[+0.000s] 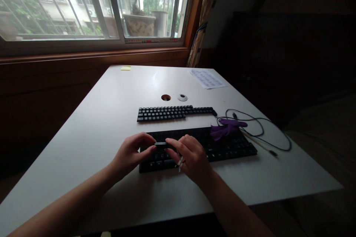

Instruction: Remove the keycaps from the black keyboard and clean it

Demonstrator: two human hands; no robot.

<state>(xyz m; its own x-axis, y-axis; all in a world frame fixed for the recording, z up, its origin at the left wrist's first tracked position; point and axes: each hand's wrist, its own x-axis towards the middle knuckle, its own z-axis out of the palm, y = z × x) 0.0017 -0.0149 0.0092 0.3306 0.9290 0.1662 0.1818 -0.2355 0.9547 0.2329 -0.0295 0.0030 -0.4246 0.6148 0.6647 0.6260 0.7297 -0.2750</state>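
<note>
A wide black keycap (160, 143) is pinched by its ends between my two hands, just above a black keyboard (233, 152). My left hand (133, 152) has its thumb and forefinger on the left end. At the right end, the thumb and forefinger of my right hand (191, 155) close on it. A small shiny, whitish thing (180, 163) shows at the right fingers; its kind is unclear. Both hands cover part of the keyboard. Behind it, loose black keycaps (164, 114) lie in rows on the table.
On the keyboard's right side lies a purple cloth (226, 129). A thin brush (271, 152) and a coiled black cable (261, 118) are beside it on the white table (91, 126). Farther back are printed papers (208, 78), a round cable hole (166, 97) and a yellow note (125, 67).
</note>
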